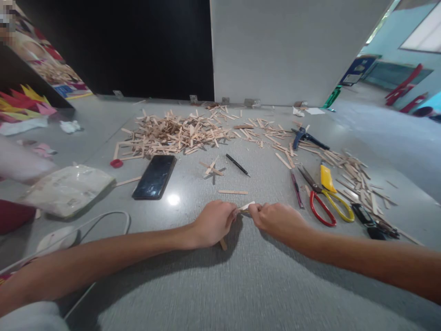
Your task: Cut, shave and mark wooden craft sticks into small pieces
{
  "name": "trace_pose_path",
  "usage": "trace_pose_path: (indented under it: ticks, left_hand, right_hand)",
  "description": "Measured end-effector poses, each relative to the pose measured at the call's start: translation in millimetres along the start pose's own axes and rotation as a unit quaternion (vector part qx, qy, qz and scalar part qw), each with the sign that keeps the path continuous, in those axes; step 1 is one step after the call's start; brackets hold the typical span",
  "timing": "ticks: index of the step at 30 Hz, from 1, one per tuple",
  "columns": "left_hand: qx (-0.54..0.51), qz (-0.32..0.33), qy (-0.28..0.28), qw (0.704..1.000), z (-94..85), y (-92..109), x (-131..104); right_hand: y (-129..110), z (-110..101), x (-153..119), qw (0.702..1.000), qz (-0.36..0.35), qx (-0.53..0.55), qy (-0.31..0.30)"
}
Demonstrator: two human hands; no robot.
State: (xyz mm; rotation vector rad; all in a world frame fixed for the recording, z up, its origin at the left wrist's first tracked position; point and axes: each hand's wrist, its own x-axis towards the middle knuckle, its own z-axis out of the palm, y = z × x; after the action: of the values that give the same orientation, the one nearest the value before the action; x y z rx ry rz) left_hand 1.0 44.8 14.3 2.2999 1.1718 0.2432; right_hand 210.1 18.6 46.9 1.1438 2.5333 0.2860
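My left hand (212,225) is closed, its thumb and fingers pinching a pale wooden craft stick (246,206) held above the table. My right hand (277,220) pinches the other end of that stick, close to the left fingertips. Under the left hand, part of another craft stick (223,244) sticks out; whether the hand holds it is unclear. Just beyond the hands lies a single stick with marks across it (233,192). Farther off are a small star of crossed sticks (211,168) and a black pen (237,165).
A big heap of craft sticks (172,133) lies near the upright panels. To the left are a phone (155,177), a plastic packet (70,189) and a white cable (127,223). On the right lie scissors (322,207), a purple cutter (296,191), dark blue pliers (303,136) and scattered sticks.
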Motion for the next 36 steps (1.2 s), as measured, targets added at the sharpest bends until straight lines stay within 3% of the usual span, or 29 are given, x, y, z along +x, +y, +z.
trace_pose_path:
  ticks: [4, 8, 13, 18, 24, 32, 34, 36]
  left_hand:
    - [-0.017, -0.007, 0.018, 1.0, 0.8, -1, 3]
    - [-0.051, -0.011, 0.038, 0.998, -1.6, 0, 6]
    - [-0.09, -0.013, 0.072, 0.993, -9.8, 4, 1]
    - [-0.105, 0.006, 0.136, 0.985, -25.9, 9, -5]
    - [-0.042, 0.045, 0.217, 0.974, -41.8, 15, -13]
    - [0.003, 0.043, 0.225, 0.973, -38.2, 11, -15]
    - [0.005, 0.041, 0.224, 0.974, -37.1, 10, -14]
    - [0.006, 0.044, 0.224, 0.973, -36.0, 10, -13]
  right_hand:
    - [8, -2, 6, 1.0, 0.003, -0.004, 0.008]
    - [-11, -5, 7, 0.994, 0.095, -0.04, 0.026]
    - [-19, -15, 4, 0.987, 0.138, -0.04, 0.072]
    - [2, -27, -18, 0.978, 0.106, 0.046, 0.175]
    - [1, -33, -37, 0.943, 0.098, -0.112, 0.297]
    - [3, -37, -38, 0.914, 0.093, -0.215, 0.332]
    - [3, -34, -39, 0.917, 0.096, -0.195, 0.334]
    - [3, -29, -39, 0.933, 0.097, -0.109, 0.329]
